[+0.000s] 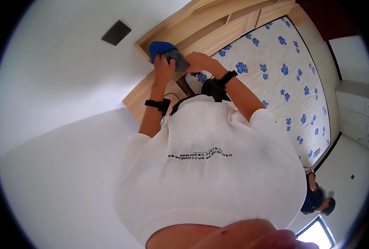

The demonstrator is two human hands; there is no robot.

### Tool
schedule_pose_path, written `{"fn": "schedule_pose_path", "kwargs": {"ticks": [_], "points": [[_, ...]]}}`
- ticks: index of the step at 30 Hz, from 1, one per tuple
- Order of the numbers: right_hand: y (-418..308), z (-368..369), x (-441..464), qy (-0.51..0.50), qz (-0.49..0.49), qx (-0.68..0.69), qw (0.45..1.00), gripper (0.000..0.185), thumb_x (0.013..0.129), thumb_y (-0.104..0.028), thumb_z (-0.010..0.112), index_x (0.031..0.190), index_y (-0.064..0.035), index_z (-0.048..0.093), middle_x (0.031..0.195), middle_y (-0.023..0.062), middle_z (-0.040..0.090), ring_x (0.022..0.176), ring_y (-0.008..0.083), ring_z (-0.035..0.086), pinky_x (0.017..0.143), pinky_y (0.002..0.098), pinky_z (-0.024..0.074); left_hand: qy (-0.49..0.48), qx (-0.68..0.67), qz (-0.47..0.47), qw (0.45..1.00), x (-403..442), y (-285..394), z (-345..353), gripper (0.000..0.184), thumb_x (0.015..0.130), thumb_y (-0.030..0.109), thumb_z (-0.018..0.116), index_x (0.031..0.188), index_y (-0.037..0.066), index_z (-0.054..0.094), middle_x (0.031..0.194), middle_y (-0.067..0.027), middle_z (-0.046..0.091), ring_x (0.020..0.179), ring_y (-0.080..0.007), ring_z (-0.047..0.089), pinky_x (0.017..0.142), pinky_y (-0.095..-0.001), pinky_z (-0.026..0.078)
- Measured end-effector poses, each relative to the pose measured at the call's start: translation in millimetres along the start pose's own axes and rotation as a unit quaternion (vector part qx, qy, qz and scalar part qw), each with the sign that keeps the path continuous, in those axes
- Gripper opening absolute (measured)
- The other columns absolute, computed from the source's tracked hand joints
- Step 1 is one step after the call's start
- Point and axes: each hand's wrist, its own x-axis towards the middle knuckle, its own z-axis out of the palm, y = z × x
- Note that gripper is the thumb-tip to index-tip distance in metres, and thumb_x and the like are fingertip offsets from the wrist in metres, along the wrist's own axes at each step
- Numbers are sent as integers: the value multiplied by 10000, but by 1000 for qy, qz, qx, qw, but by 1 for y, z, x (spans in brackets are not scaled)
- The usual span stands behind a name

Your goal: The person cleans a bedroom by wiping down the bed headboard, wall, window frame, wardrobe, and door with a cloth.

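Observation:
A bundle of soft cloth, bright blue (161,47) at one end and dark grey (176,60) at the other, is up in front of me. It lies over the corner of the wooden headboard shelf. My left hand (164,68) is closed on its near side, with the fingers pressed into the fabric. On the right, my right hand (202,62) is bent inward and its fingers pinch the grey edge. Some of those fingertips are hidden. Whether the bundle is one piece or two, I cannot tell. Each wrist wears a black strap.
A light wood headboard (205,25) with shelf compartments runs along the bed. The mattress (271,83) is white with blue flowers. A white wall (60,83) with a dark switch plate (116,32) is at left. Another person (315,197) is at lower right, near a window (317,234).

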Motion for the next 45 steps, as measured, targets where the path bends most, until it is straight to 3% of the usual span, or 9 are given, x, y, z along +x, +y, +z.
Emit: {"fn": "schedule_pose_path", "kwargs": {"ticks": [4, 8, 13, 19, 28, 30, 33, 37, 45], "points": [[34, 0, -19, -65, 2, 109, 992, 437, 717, -401, 699, 850, 15, 689, 908, 230, 657, 848, 387, 626, 746, 431, 497, -82, 14, 20, 996, 35, 3, 19, 503, 807, 249, 583, 1161, -92, 477, 1067, -327, 550, 991, -455, 543, 888, -507, 442], [65, 8, -11, 201, 13, -28, 979, 462, 734, -453, 702, 890, -19, 707, 1327, 167, 509, 1134, 395, 489, 891, 461, 448, -221, 48, -11, 974, 87, 13, 46, 670, 788, 319, 642, 1268, -66, 376, 975, -318, 609, 879, -461, 615, 775, -498, 511], [60, -24, -8, 390, -88, -87, 912, 278, 628, -197, 743, 836, -21, 689, 1290, 116, 554, 1010, 320, 596, 860, 409, 486, -175, -103, 211, 956, 122, 17, 81, 527, 839, 235, 610, 1293, 18, 452, 1091, -249, 630, 1033, -369, 601, 866, -421, 478], [48, -37, 10, 381, -46, 51, 922, 368, 626, -178, 706, 948, -3, 669, 1058, 103, 666, 902, 298, 638, 788, 358, 503, -289, -85, -23, 953, 122, 46, 45, 369, 828, 277, 627, 1136, 75, 618, 1165, -145, 637, 1077, -299, 588, 884, -368, 465], [92, 3, -7, 252, 144, 510, 810, 233, 661, -51, 657, 889, -3, 665, 812, 36, 655, 742, 143, 593, 688, 256, 469, -324, 37, 71, 943, 124, 51, 105, 296, 717, 154, 623, 949, -27, 657, 947, -246, 658, 881, -391, 634, 757, -425, 506], [100, 25, -25, 238, 165, 559, 777, 249, 677, 2, 637, 923, -10, 673, 870, 43, 679, 799, 128, 616, 745, 236, 478, -314, -128, 99, 936, 91, 37, 116, 525, 720, 140, 607, 1201, -48, 518, 1066, -274, 612, 1008, -348, 608, 839, -393, 474], [70, 24, -65, 262, 88, 665, 694, 325, 707, 14, 619, 1029, -1, 658, 974, 48, 678, 873, 127, 610, 808, 233, 475, -415, -385, -261, 782, 9, 50, 93, 533, 893, 248, 605, 1351, 47, 422, 1157, -73, 592, 1014, -193, 595, 870, -358, 458], [48, 43, -120, 186, 147, 614, 753, 369, 796, -94, 663, 1147, 11, 617, 1041, 45, 667, 930, 114, 589, 858, 247, 464, -547, -435, -311, 644, -82, 45, 54, 566, 914, 356, 565, 1367, 53, 410, 1163, -87, 604, 1052, -185, 582, 904, -299, 457], [23, 55, -172, 125, 133, 526, 831, 452, 859, -293, 682, 1186, 6, 596, 1057, 57, 654, 975, 126, 563, 894, 269, 443, -566, -382, -238, 691, -89, 90, 14, 497, 933, 261, 591, 1355, 42, 445, 1270, -76, 535, 1166, -176, 511, 987, -325, 408]]}}
